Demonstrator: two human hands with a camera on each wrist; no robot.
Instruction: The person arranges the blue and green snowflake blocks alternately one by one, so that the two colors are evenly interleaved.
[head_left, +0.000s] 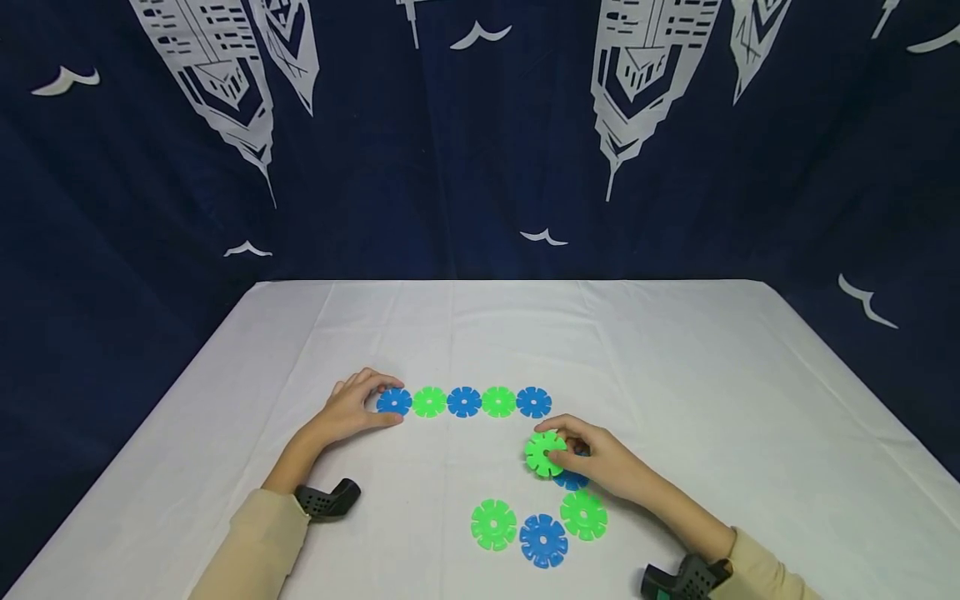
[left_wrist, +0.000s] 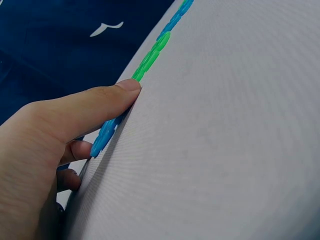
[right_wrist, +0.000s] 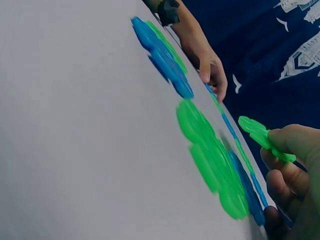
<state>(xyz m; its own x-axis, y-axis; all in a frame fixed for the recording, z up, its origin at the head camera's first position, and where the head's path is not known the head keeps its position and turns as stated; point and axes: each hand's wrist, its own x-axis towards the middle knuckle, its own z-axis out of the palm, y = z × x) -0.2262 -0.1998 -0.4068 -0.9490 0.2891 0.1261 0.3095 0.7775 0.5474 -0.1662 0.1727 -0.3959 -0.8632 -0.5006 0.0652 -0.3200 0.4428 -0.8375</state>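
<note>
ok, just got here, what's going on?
A person's right hand pinches a green disc, lifted off the white-covered table. Their left hand holds the left-end blue disc of a five-disc row alternating blue and green. Two more green discs and two blue discs lie nearer the person.

5-disc row [head_left: 464, 402] on table [head_left: 660, 350], left hand [head_left: 356, 407] at left end; 4 loose discs [head_left: 543, 540] before row.

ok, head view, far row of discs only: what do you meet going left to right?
Blue notched plastic disc → green notched plastic disc → second blue disc → second green disc → third blue disc.
</note>
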